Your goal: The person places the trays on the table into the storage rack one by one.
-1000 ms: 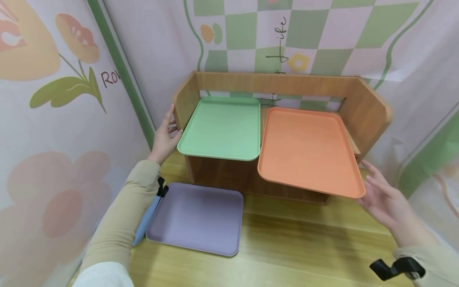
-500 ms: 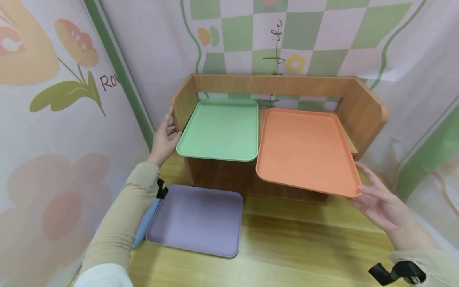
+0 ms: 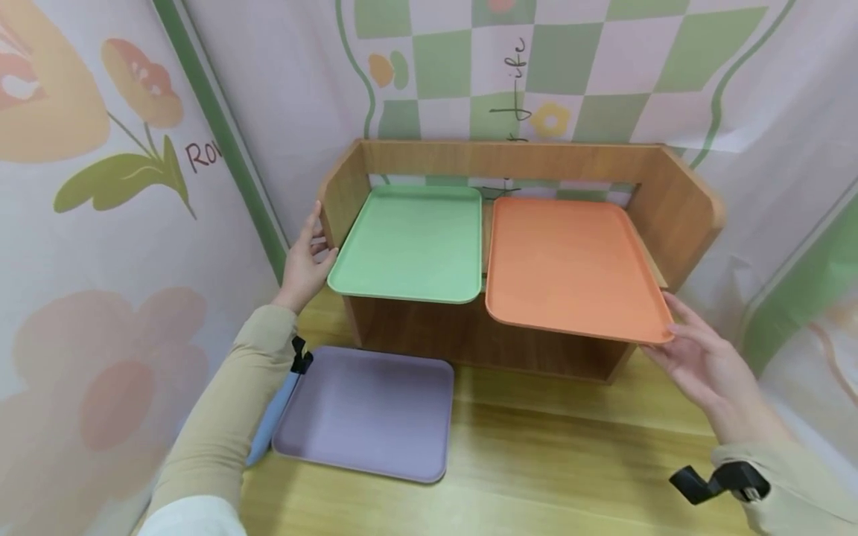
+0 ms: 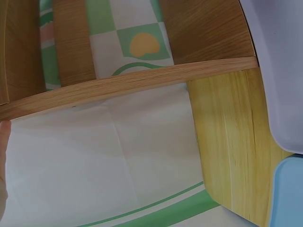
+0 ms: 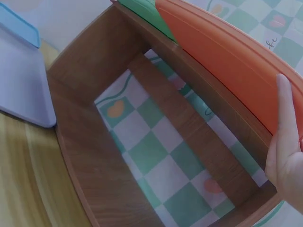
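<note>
An orange tray (image 3: 573, 264) lies over the right half of a small wooden shelf (image 3: 516, 160), its front edge jutting past the top board. My right hand (image 3: 707, 365) pinches its front right corner; in the right wrist view a finger (image 5: 285, 106) lies along the tray's underside. On the shelf's left half rests a green tray (image 3: 412, 242), its front edge also overhanging. My left hand (image 3: 304, 268) touches the outside of the shelf's left side panel (image 3: 344, 190), fingers extended and thumb beside the green tray's rim. The left wrist view catches only a fingertip at the panel's edge.
A purple tray (image 3: 369, 413) lies on the wood-grain table (image 3: 536, 454) in front of the shelf. Next to it, partly behind my left sleeve, is a blue tray (image 3: 271, 420). Printed curtains (image 3: 288, 89) stand close behind and at both sides.
My right hand has pushed the orange tray's front edge back toward the shelf and straightened it somewhat. My left hand stays at the side panel; the green and purple trays keep their places.
</note>
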Demonstrator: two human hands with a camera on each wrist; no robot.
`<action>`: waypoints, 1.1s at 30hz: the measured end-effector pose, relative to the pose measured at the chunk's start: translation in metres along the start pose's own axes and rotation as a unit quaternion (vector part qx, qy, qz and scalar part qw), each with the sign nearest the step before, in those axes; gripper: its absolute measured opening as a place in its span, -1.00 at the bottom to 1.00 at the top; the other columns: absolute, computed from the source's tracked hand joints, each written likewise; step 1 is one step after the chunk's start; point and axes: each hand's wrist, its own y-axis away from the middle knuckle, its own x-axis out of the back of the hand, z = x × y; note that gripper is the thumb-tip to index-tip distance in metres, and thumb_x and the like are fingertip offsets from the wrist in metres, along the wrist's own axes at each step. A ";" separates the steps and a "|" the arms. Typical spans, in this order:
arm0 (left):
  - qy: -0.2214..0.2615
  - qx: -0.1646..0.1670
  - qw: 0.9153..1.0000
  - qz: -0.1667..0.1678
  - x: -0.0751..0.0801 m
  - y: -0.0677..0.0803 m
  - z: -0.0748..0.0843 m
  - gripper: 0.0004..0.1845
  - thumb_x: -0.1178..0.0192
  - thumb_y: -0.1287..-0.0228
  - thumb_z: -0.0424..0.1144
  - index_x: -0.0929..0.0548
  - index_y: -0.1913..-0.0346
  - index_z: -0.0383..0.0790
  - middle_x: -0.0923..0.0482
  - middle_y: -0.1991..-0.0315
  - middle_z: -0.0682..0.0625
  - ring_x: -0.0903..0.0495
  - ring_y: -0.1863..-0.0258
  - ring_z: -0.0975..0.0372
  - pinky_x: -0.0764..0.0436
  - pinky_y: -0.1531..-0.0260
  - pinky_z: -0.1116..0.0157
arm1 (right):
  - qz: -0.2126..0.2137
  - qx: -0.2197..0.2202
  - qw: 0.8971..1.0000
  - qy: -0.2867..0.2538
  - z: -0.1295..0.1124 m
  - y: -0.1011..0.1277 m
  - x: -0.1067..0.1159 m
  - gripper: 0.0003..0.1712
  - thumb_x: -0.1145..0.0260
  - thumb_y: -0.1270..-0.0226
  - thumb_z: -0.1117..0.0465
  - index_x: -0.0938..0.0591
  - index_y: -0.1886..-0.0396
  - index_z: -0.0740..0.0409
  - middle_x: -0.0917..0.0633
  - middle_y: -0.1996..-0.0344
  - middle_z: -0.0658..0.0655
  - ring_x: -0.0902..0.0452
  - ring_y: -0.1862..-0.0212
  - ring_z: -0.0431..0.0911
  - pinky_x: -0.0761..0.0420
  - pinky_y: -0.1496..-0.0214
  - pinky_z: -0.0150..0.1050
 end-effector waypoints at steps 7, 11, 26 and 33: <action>0.005 -0.003 1.000 -0.003 0.000 0.001 -0.001 -0.11 -0.07 -0.31 -0.46 0.11 -0.50 0.26 -0.29 -0.13 -0.33 -0.47 -0.14 -0.15 -0.52 -0.14 -0.01 | 0.029 0.014 0.999 -0.005 -0.004 -0.008 0.003 -0.39 0.45 -0.40 0.54 -0.35 -0.28 0.21 -0.47 -0.17 0.34 -0.42 -0.21 0.21 -0.48 -0.24 0.06; 0.004 0.000 1.000 -0.003 0.000 0.002 -0.002 -0.11 -0.07 -0.32 -0.46 0.13 -0.50 0.25 -0.30 -0.14 -0.33 -0.48 -0.14 -0.14 -0.52 -0.14 0.01 | 0.043 0.017 0.999 -0.010 -0.007 -0.013 0.004 -0.42 0.42 -0.42 0.51 -0.35 -0.28 0.21 -0.48 -0.16 0.34 -0.44 -0.19 0.20 -0.49 -0.24 0.05; -0.003 0.000 1.000 -0.004 0.002 0.002 -0.002 -0.10 -0.08 -0.32 -0.45 0.14 -0.50 0.30 -0.29 -0.14 -0.32 -0.48 -0.14 -0.14 -0.54 -0.11 -0.01 | 0.090 0.023 0.995 -0.021 -0.018 -0.021 0.009 -0.51 0.35 -0.43 0.48 -0.38 -0.20 0.21 -0.52 -0.07 0.34 -0.50 -0.10 0.20 -0.57 -0.12 0.05; -0.006 0.001 1.000 -0.004 0.002 0.002 -0.001 -0.10 -0.08 -0.32 -0.44 0.14 -0.49 0.32 -0.29 -0.15 -0.31 -0.48 -0.14 -0.13 -0.54 -0.11 -0.01 | 0.088 0.021 0.996 -0.025 -0.016 -0.019 0.010 -0.51 0.34 -0.45 0.47 -0.38 -0.21 0.21 -0.52 -0.08 0.35 -0.49 -0.11 0.19 -0.55 -0.15 0.05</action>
